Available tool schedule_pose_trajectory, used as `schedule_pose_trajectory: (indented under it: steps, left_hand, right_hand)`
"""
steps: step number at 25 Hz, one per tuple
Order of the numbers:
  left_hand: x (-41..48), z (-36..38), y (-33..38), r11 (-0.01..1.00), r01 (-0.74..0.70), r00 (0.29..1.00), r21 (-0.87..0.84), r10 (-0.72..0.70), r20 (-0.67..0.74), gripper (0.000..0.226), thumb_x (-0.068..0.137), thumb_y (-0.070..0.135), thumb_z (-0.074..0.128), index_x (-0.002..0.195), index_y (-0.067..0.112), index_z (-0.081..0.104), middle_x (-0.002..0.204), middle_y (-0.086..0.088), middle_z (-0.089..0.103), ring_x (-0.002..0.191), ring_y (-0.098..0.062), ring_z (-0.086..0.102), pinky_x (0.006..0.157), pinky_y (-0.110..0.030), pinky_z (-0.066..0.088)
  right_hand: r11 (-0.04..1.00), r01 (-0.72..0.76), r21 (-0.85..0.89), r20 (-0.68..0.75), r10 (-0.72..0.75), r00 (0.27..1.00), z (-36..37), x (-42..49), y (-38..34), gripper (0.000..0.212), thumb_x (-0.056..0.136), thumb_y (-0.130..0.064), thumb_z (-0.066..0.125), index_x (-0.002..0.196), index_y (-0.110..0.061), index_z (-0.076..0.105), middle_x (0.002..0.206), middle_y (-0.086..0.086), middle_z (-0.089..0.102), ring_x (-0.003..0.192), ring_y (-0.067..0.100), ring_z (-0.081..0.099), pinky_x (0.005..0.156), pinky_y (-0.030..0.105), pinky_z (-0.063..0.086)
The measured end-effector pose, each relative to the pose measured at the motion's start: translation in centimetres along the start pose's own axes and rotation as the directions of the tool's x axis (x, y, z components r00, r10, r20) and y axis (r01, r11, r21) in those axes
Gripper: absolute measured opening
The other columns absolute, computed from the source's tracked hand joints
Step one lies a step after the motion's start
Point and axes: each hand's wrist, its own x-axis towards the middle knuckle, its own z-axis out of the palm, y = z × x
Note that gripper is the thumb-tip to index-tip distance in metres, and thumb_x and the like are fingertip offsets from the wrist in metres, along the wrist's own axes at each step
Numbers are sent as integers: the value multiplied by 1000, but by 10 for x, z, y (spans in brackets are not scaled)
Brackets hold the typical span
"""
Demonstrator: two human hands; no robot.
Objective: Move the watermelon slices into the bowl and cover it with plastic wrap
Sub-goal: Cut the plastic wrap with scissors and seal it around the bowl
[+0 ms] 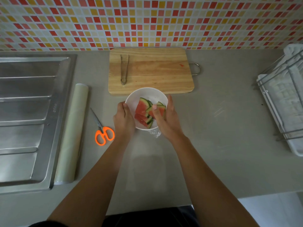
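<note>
A white bowl stands on the grey counter just in front of the wooden cutting board. Several watermelon slices with red flesh and green rind lie in it. A clear film of plastic wrap seems to lie over the bowl, and a crumpled end of it sticks out under the near rim. My left hand cups the bowl's left side. On the right side, my right hand grips the rim, its thumb pressed over the slices.
Metal tongs lie on the board's left part. A roll of plastic wrap lies along the steel sink drainboard. Orange-handled scissors lie left of the bowl. A wire dish rack stands at the right edge.
</note>
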Motion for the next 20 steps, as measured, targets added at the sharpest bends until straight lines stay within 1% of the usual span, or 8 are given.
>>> schedule_pose_trajectory:
  steps: [3,7,9,11,14,16,18,20]
  left_hand:
    - [0,-1,0,999,-6,999,-34,7,34,34,102,24,28,111,8,56,94,-7,57,85,-23,51,70,-25,34]
    - [-1,3,3,999,8,1000,-44,-7,21,35,103,25,27,111,7,57,94,-5,57,84,-20,51,71,-25,35]
    - [-3,5,4,999,19,1000,-50,-19,1,35,103,24,27,110,6,56,93,-6,56,83,-20,50,70,-24,33]
    - [-4,7,5,998,31,999,-53,-32,-20,35,102,24,27,108,5,56,92,-6,56,83,-21,50,70,-25,33]
    - [-4,8,7,998,43,999,-46,-44,-30,35,103,23,27,109,4,55,92,-7,54,83,-22,48,68,-23,31]
    - [-4,8,8,998,47,999,-41,-48,-16,35,103,23,27,111,5,55,93,-6,54,83,-21,48,68,-22,31]
    - [-5,6,9,998,49,999,-37,-48,2,34,102,24,27,111,5,55,93,-6,54,83,-21,48,69,-24,32]
    - [-5,5,9,996,62,998,-56,-61,17,34,102,24,27,111,7,54,95,-5,54,85,-21,48,71,-24,32]
  right_hand:
    - [992,-46,115,-50,52,997,3,-1,2,91,70,-72,47,142,-22,24,129,3,54,115,19,56,96,38,50]
    - [884,-158,441,-8,180,984,0,0,4,75,72,-60,57,132,-17,44,119,5,62,106,19,63,89,31,52]
    - [836,-218,504,70,212,975,1,1,5,80,70,-70,56,128,-15,50,119,11,64,108,23,63,97,42,50]
    - [815,-250,523,131,213,968,3,1,9,83,72,-80,44,123,-15,55,119,11,65,111,24,62,103,48,44]
    - [893,-241,379,137,203,970,-3,4,11,95,69,-88,10,115,-23,61,117,7,66,109,16,61,107,43,41]
    - [967,-245,68,70,241,968,-11,5,5,113,62,-92,-3,126,-20,55,132,13,56,127,27,47,113,48,30]
    - [954,-163,-254,-32,160,987,-16,-1,1,108,70,-85,5,147,-11,22,156,14,22,146,26,14,120,44,9]
    - [927,-28,-374,-12,26,1000,-14,-15,-4,110,73,-79,33,149,-10,-7,160,7,-8,148,20,-8,119,38,-5]
